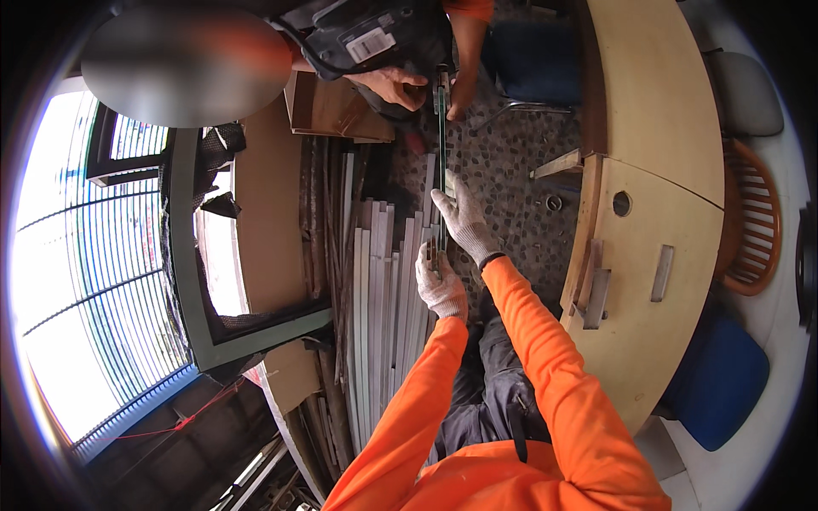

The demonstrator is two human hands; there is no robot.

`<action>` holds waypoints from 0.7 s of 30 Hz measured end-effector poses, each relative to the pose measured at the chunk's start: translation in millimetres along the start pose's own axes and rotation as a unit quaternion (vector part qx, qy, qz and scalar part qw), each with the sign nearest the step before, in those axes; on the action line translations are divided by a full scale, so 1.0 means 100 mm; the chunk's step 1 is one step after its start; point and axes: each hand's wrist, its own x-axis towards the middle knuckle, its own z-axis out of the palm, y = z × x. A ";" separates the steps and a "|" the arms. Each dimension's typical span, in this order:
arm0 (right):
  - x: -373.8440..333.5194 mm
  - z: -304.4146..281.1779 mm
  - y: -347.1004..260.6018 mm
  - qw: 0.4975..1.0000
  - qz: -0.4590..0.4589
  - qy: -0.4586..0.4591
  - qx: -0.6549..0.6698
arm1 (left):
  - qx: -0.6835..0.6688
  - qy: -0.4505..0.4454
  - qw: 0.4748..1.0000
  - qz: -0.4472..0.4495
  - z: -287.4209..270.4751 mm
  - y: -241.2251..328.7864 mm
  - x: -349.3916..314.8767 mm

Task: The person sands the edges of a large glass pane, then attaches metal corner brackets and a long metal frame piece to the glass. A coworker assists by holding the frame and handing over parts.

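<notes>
A long, thin glass pane (442, 153), seen nearly edge-on with a greenish edge, runs away from me in the middle of the head view. My left hand (442, 288), in a pale knit glove, is closed on its near end. Farther along, my right hand (464, 220), gloved alike, grips the pane from the right side. At the far end another person's bare hands (460, 95) are by the pane, one on each side, near a small metal piece (442, 81). Its lower part is hidden by my gloves.
Several pale metal profiles (375, 255) stand to the left, beside a green window frame (200, 255) and a cardboard box (341, 115). A wooden table (648, 281) with slots borders the right; chairs (720, 383) stand beyond it. A roll of tape (554, 203) lies on the pebbled floor.
</notes>
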 end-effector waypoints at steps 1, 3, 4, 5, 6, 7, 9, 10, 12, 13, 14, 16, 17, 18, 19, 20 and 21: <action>0.00 0.02 -0.04 1.000 0.009 -0.002 -0.010 | -0.026 0.016 1.000 -0.002 -0.01 -0.01 0.02; 0.02 0.03 -0.10 1.000 0.018 -0.006 -0.024 | -0.080 0.044 0.996 -0.003 0.00 -0.02 0.07; 0.04 0.02 -0.11 0.999 0.018 -0.008 -0.027 | -0.081 0.056 0.995 0.013 0.02 -0.08 0.12; 0.07 0.02 -0.12 0.999 0.018 -0.011 -0.030 | -0.082 0.068 0.994 0.028 0.04 -0.17 0.19; 0.12 -0.01 -0.08 0.999 0.027 -0.019 -0.017 | -0.054 0.071 0.995 0.039 0.05 -0.15 0.23; 0.18 -0.03 -0.05 0.999 0.036 -0.027 -0.004 | -0.026 0.075 0.996 0.049 0.06 -0.11 0.27; 0.32 -0.05 -0.02 0.996 0.053 -0.030 0.063 | -0.011 0.071 0.997 0.035 0.10 -0.11 0.36; 0.40 -0.05 -0.02 0.991 0.061 -0.025 0.116 | -0.003 0.069 0.997 0.028 0.12 -0.11 0.40; 0.60 -0.09 0.02 0.980 0.069 0.002 0.187 | 0.009 0.056 0.998 0.014 0.16 -0.09 0.42; 0.72 -0.09 0.05 0.976 0.068 0.020 0.207 | 0.018 0.050 0.999 0.007 0.17 -0.08 0.42; 0.78 -0.09 0.07 0.971 0.067 0.038 0.227 | 0.008 0.047 0.999 0.000 0.18 -0.06 0.42; 0.80 -0.03 -0.13 0.981 0.054 0.043 0.180 | -0.006 0.053 0.998 -0.017 0.11 -0.11 0.43; 0.83 0.00 -0.19 0.986 0.043 0.046 0.156 | -0.034 0.051 0.998 -0.018 0.10 -0.13 0.44; 0.87 0.01 -0.18 0.990 0.032 0.051 0.129 | -0.064 0.046 0.997 -0.020 0.12 -0.13 0.44; 0.93 0.06 -0.18 0.991 0.013 0.092 0.097 | -0.095 0.041 0.994 -0.023 0.14 -0.14 0.44; 0.97 0.06 -0.17 0.988 0.007 0.103 0.113 | -0.078 0.037 0.996 -0.019 0.15 -0.15 0.43; 1.01 0.07 -0.17 0.985 0.001 0.112 0.130 | -0.060 0.034 0.998 -0.014 0.15 -0.14 0.44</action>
